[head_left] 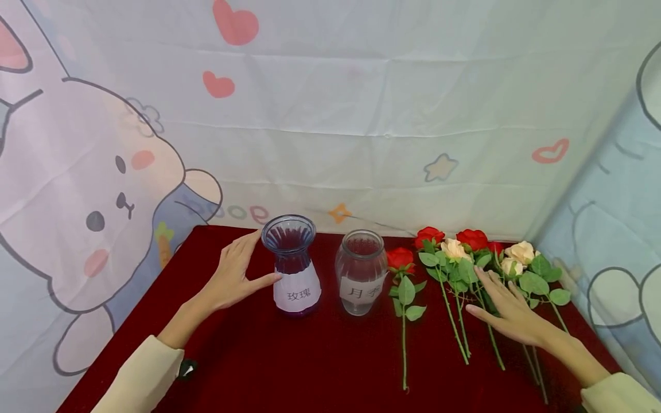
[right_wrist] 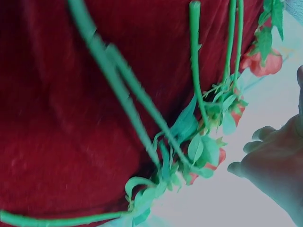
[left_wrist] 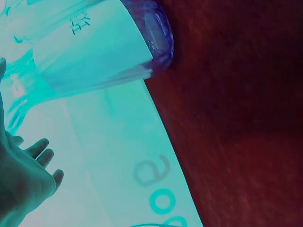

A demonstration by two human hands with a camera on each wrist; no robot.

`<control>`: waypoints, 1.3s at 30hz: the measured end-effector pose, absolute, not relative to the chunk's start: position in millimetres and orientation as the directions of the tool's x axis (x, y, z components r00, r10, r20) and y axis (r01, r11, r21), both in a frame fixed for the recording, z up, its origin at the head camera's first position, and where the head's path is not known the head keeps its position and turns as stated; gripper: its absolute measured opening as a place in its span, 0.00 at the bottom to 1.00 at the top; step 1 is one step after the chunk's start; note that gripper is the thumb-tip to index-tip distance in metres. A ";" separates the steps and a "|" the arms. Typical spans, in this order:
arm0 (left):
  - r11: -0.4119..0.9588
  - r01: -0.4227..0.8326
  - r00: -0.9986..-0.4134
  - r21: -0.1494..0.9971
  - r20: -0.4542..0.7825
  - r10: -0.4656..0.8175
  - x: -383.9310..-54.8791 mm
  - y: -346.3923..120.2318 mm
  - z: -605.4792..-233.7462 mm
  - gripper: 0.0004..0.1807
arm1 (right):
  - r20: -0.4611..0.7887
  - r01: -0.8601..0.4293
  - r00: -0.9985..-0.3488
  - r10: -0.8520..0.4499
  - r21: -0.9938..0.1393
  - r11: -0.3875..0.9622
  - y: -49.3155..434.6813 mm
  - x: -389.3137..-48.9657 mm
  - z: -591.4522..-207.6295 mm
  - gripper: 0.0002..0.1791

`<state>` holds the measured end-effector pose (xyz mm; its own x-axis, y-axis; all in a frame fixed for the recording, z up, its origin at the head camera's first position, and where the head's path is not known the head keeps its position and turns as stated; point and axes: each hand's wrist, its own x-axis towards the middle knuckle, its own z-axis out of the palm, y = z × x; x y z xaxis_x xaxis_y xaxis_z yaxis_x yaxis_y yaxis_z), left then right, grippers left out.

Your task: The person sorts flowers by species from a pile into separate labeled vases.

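A blue-tinted glass vase [head_left: 289,232] with a flared rim and a white paper label stands upright at the table's middle. My left hand [head_left: 234,275] is on its left side, thumb tip right at the label's edge and fingers extended near the rim. In the left wrist view the vase [left_wrist: 163,45] lies across the upper left, beyond the spread left hand [left_wrist: 26,182]. To the right, my right hand [head_left: 508,310] reaches over the artificial roses, fingers straight and spread, holding nothing. Cream roses [head_left: 520,252] and red roses [head_left: 472,239] lie there in several leafy stems.
A clear glass jar [head_left: 361,258] with a white label stands right of the vase. Beside it lies a single red rose [head_left: 400,259], stem toward me. Dark red cloth [head_left: 320,367] covers the table; a printed curtain [head_left: 330,143] hangs behind. A small dark object [head_left: 187,368] lies by the left sleeve.
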<state>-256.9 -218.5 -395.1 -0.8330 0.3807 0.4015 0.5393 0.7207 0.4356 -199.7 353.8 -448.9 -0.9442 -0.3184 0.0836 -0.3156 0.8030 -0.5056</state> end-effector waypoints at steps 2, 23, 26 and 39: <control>0.708 0.536 -0.837 0.459 0.397 0.376 -257.5 -213.4 -394.2 0.55 | 0.079 -0.320 -0.940 -0.331 -0.538 0.780 349.9 -199.8 -448.7 0.50; 0.541 0.458 -0.889 0.705 0.348 0.298 -261.3 -193.7 -377.8 0.52 | 0.194 -0.415 -0.896 -0.398 -0.682 0.602 307.6 -201.6 -447.5 0.27; 0.521 0.468 -0.884 0.714 0.361 0.299 -263.3 -191.8 -379.4 0.51 | 0.202 -0.397 -0.909 -0.365 -0.690 0.606 301.8 -204.9 -448.4 0.22; 0.433 0.438 -0.897 0.788 0.351 0.269 -266.1 -191.3 -381.7 0.46 | -0.002 -0.075 -0.985 -0.174 -0.896 0.438 268.5 -240.1 -466.9 0.23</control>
<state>-266.1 -191.3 -381.7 -0.8968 0.2689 0.3513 0.4383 0.4325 0.7879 -240.1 268.5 -466.9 -0.9848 -0.1737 -0.0020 -0.0754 0.4377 -0.8959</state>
